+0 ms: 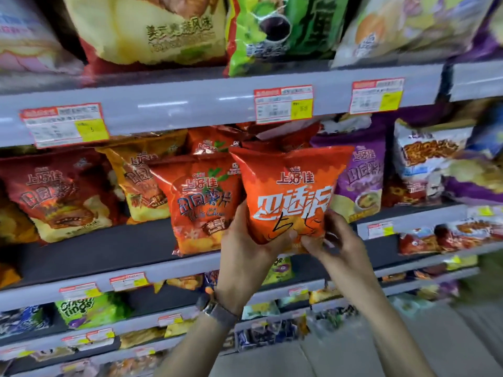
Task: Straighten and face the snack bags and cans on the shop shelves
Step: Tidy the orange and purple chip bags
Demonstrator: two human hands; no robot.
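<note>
One orange snack bag (pixel 291 194) with white lettering and a black marker scrawl low on its front is held upright in the centre of the frame, in front of the middle shelf (pixel 103 248) and raised off its dark deck. Both hands clasp its bottom end. The left hand (pixel 245 240) curls round the lower left edge, with its thumb lying across the front near the scrawl. The right hand (pixel 334 238) pinches the lower right corner with bent fingers. A wristwatch (pixel 215 308) sits on the left wrist.

Just left of the held bag stands a red-orange chip bag (pixel 201 200), tilted and reaching out to the shelf's front edge. A purple chip bag (pixel 362 180) stands just to the right, partly hidden by the held one. More red bags are packed behind them. Further left are a yellow-orange bag (pixel 141 172) and a dark red bag (pixel 54 191), set back from the edge.

Above, the grey shelf rail (pixel 177 104) carries three red-and-yellow price tags (pixel 283 104). A yellow bag (pixel 147 28) and a green bag (pixel 277 31) rest on the upper shelf. Lower left, a green onion-ring bag (pixel 81 308) is blurred.
</note>
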